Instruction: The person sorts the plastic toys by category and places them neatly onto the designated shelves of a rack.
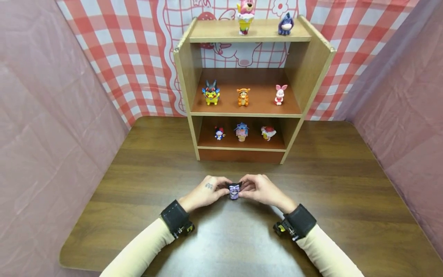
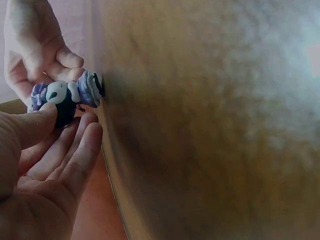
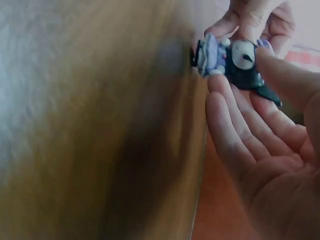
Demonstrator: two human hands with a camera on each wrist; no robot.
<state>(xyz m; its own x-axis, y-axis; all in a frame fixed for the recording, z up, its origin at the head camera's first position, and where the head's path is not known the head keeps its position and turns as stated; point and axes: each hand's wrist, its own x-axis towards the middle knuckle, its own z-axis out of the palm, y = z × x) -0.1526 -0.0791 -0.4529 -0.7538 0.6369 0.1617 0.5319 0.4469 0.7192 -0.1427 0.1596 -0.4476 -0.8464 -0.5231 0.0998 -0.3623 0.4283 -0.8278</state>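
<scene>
A small black and purple figurine [image 1: 234,191] with pointed black ears and a bow on its head is upright between my two hands, over the front middle of the table. My left hand [image 1: 207,191] holds it from the left, the thumb against its head in the left wrist view. From the other side my right hand [image 1: 262,188] pinches the head between thumb and fingers, as the right wrist view shows. The white face and frilled purple skirt of the figurine [image 3: 243,57] appear there. Whether its base touches the table is unclear.
Beyond my hands stands a wooden shelf unit [image 1: 241,155]. It bears a striped tiger figurine [image 1: 243,97], a pink piglet figurine [image 1: 279,95], a purple donkey figurine [image 1: 285,25] and several others. Checked cloth [image 1: 114,57] hangs behind the brown table [image 1: 145,165].
</scene>
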